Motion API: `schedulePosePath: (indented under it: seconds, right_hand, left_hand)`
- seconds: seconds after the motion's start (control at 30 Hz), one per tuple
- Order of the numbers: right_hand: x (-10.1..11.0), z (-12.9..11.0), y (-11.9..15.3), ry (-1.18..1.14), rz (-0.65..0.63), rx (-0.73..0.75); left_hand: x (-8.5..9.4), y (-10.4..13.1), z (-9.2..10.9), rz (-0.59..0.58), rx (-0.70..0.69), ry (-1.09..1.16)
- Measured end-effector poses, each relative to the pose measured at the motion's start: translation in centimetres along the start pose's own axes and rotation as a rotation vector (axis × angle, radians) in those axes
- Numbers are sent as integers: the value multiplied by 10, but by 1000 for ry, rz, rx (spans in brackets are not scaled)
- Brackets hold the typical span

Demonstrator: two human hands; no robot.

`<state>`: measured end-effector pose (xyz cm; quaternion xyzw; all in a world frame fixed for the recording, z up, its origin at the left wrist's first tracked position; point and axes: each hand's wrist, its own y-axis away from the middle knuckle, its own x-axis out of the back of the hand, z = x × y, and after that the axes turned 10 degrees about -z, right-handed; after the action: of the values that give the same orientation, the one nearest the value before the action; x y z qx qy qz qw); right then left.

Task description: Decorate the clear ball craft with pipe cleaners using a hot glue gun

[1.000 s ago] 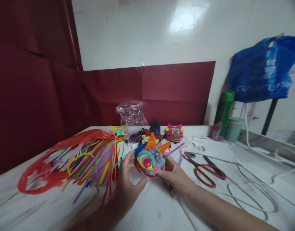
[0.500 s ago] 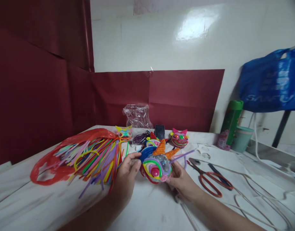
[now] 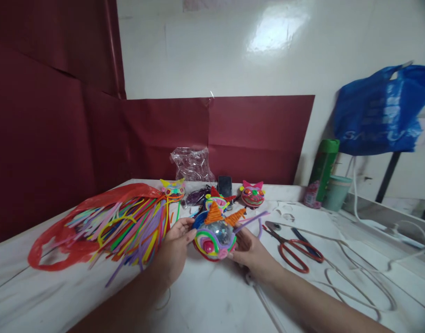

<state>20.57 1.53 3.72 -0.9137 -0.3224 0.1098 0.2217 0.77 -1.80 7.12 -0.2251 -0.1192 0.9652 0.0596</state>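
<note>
Between my hands is a colourful animal-head ornament [image 3: 219,232] with a shiny silvery middle, two orange pointed ears, a pink bead eye and green, yellow and white fuzzy strips. My left hand [image 3: 177,247] grips its left side by the blue ear-like part, thumb in front. On the other side my right hand [image 3: 249,252] has its fingers closed on the edge. A purple fuzzy strip [image 3: 250,222] sticks out beyond the right fingers. Just behind stands a second head with red ears [image 3: 215,201], partly covered by the held one.
Fuzzy strips [image 3: 129,226] spill from a red plastic bag [image 3: 59,249] at left. Yellow-eared [image 3: 173,188] and pink-eared heads [image 3: 252,194] stand farther back, near a black phone [image 3: 225,186]. Orange-handled scissors [image 3: 292,249], cables and a glue gun-like tool's rod [image 3: 267,305] lie rightward.
The held head has turned and tilted slightly, so its orange ears show more spread and upright. Both hands keep their hold. The whole view has shifted a little.
</note>
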Motion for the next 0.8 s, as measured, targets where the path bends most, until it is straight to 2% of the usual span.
schedulePosePath:
  seconds: [0.2, 0.3, 0.4, 0.5, 0.6, 0.8]
  right_hand:
    - [-5, -2, -1, 172, 146, -75]
    - [-9, 1, 1, 245, 247, -107]
    - [-16, 4, 5, 335, 297, -69]
    - [-20, 7, 8, 490, 309, 3]
    - [-18, 11, 9, 614, 277, 59]
    - [-10, 11, 9, 701, 248, 118]
  left_hand:
    - [17, -9, -13, 4, 42, -33]
    - [10, -5, -17, -39, 41, -123]
    - [-3, 2, -20, -32, 28, -201]
    - [-10, 6, -24, -5, 54, -233]
    - [-8, 6, -27, -30, 82, -185]
    - [-8, 8, -27, 38, 171, -105]
